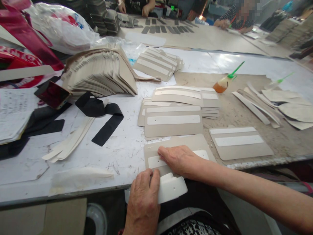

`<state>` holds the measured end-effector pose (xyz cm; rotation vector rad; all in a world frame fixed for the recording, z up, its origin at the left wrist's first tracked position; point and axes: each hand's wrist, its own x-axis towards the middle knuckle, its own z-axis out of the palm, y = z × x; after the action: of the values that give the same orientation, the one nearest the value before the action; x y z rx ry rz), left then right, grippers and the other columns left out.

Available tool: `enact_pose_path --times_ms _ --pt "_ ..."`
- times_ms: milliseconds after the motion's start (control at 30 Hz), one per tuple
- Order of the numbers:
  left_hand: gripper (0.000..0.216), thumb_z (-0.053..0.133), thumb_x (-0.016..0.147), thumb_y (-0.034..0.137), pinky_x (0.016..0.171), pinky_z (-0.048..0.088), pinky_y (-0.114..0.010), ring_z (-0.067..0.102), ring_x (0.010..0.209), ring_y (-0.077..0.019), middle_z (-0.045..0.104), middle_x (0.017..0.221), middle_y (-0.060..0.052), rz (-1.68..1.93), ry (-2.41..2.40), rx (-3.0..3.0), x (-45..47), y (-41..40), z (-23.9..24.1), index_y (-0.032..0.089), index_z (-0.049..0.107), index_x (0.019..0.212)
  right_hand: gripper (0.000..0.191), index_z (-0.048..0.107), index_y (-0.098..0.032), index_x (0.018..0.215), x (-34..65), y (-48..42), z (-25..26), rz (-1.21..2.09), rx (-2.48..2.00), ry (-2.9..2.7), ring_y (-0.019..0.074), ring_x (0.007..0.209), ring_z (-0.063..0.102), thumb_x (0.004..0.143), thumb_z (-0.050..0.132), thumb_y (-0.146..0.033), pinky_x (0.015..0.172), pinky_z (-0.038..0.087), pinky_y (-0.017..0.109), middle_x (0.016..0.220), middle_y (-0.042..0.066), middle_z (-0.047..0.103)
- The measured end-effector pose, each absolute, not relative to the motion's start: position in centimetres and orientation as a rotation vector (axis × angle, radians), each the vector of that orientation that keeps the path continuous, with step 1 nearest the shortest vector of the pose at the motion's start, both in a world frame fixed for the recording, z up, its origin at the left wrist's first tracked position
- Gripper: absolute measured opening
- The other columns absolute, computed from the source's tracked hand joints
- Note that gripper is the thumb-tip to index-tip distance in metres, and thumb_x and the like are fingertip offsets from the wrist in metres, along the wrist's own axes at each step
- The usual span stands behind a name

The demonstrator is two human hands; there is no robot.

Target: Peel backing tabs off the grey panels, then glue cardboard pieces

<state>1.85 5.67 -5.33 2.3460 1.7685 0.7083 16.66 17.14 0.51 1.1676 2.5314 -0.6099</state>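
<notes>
At the table's front edge lies a beige board [176, 141] with a white strip [201, 154] across it. My right hand [182, 160] rests on this board and strip, its fingers bent and pressed together; whatever they may pinch is hidden. My left hand [145, 199] is closed around a small stack of white strips [172, 190] just below the board, thumb on top. Part of the stack is hidden behind that hand. Just beyond are overlapping boards [173, 130], each bearing two white strips, and another such board [242, 150] sits to the right.
A fanned stack of boards [102, 71] stands at the back left, near black ribbon [107, 125] and loose strips [70, 140]. A bottle of amber liquid with a green nozzle [221, 85] leans at the right, near cut pieces [295, 111]. Other people work across the table.
</notes>
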Motion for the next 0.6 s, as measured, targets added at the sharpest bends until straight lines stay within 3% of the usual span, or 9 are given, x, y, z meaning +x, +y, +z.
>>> enact_pose_path --times_ms 133,367,600 --pt "0.058 0.036 0.075 -0.008 0.083 0.049 -0.038 0.052 0.095 -0.0222 0.055 0.104 -0.01 0.641 1.776 2.393 1.9 6.1 -5.0 0.013 0.04 0.129 0.015 0.049 -0.017 0.103 17.0 17.2 0.1 -0.621 1.144 2.555 0.0206 0.073 0.067 0.093 0.039 -0.021 0.057 0.043 0.025 0.082 0.008 0.069" --pt "0.068 0.037 0.07 -0.008 0.067 0.045 -0.034 0.052 0.078 -0.0207 0.058 0.092 -0.007 0.352 1.749 2.595 1.6 6.9 -5.2 0.011 0.033 0.134 0.014 0.051 -0.016 0.102 16.9 17.1 0.1 -0.601 1.147 2.592 0.0208 0.069 0.066 0.092 0.042 -0.018 0.054 0.042 0.027 0.082 0.008 0.069" --pt "0.082 0.04 0.072 -0.004 0.057 0.04 -0.034 0.051 0.066 -0.0212 0.06 0.082 -0.006 0.325 1.583 2.786 0.7 7.8 -6.8 0.007 0.003 0.145 0.016 0.055 -0.017 0.088 23.3 14.2 3.6 -0.353 1.443 2.636 0.0196 0.072 0.057 0.093 0.047 -0.03 0.064 0.039 0.03 0.08 0.007 0.062"
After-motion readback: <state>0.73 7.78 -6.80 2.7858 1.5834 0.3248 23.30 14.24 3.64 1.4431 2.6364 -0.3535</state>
